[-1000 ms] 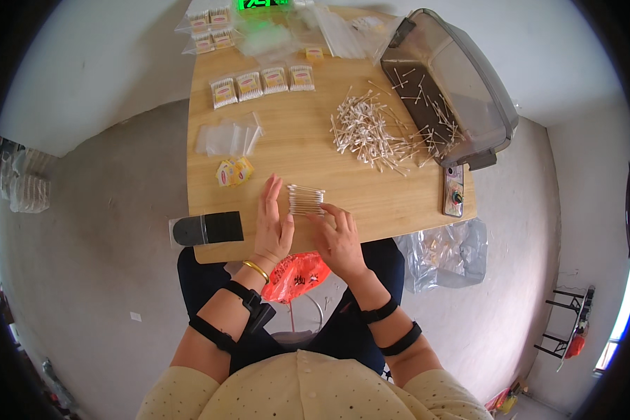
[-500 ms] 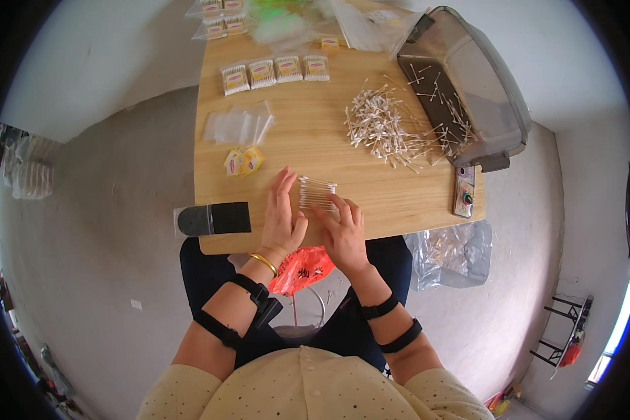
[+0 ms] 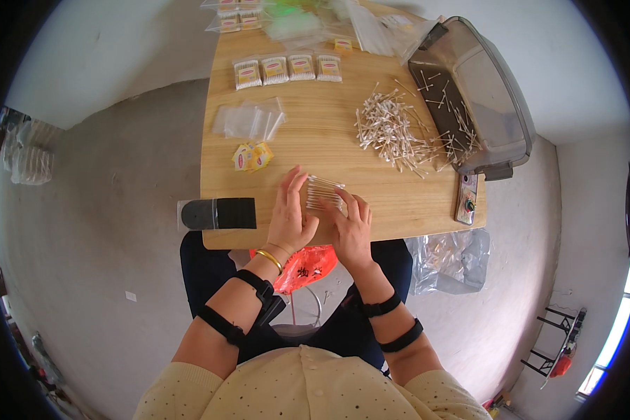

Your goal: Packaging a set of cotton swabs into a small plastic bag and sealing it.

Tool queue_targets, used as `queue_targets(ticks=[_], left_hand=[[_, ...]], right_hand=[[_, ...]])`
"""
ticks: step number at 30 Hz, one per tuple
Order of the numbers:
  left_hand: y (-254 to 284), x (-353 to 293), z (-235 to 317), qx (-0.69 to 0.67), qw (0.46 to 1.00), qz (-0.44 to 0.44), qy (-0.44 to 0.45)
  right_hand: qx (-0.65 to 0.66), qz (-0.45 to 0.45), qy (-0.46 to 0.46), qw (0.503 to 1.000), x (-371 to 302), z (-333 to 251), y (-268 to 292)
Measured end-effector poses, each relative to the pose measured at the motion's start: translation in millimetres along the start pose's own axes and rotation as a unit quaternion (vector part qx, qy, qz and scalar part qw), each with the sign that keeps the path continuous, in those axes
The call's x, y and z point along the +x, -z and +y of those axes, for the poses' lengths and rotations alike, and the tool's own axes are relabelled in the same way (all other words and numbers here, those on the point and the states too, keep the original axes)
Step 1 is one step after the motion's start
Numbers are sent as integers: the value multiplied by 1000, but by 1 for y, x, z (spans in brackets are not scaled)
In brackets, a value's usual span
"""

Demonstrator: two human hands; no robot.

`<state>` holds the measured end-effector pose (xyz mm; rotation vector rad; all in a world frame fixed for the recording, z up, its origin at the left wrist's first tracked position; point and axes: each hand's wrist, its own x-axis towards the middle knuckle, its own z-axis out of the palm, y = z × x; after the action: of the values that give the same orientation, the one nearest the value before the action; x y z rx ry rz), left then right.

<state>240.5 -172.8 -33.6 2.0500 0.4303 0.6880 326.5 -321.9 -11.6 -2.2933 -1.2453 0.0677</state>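
A row of cotton swabs (image 3: 320,192) lies side by side on the wooden table (image 3: 259,192) near its front edge. Along the swabs' left ends stands my left hand (image 3: 289,215), fingers stretched out and thumb apart, holding nothing. At their right ends is my right hand (image 3: 353,229), with its fingers spread and slightly bent and the fingertips against the swabs. Its thumb is partly hidden by the fingers. Farther right, a loose heap of cotton swabs (image 3: 392,129) spreads toward an overturned clear grey bin (image 3: 493,91) with more swabs inside.
Small yellow cards (image 3: 252,157) and clear plastic bags (image 3: 248,121) lie at the left. Behind them stand several filled swab packs (image 3: 274,70). A black strap-like item (image 3: 217,213) overhangs the left edge; a phone (image 3: 467,199) lies at the right. Below hangs a red bag (image 3: 304,268).
The view has shifted slightly, so the table sits a little farther right. Both hands stay at the row's two ends, with only small finger movement.
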Motion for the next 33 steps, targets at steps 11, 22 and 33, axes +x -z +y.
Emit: queue_targets(ticks=[11,22,33], left_hand=[[0,2,2,-1,1000,-1,-5],[-1,2,1,-7,1000,3,-13],[-1,2,1,-1,1000,-1,-11]], right_hand=[[-13,-3,-12,1000,7,-1,0],[-19,0,-13,1000,21,0,0],[-35,19,-21,999,34,1,-5]])
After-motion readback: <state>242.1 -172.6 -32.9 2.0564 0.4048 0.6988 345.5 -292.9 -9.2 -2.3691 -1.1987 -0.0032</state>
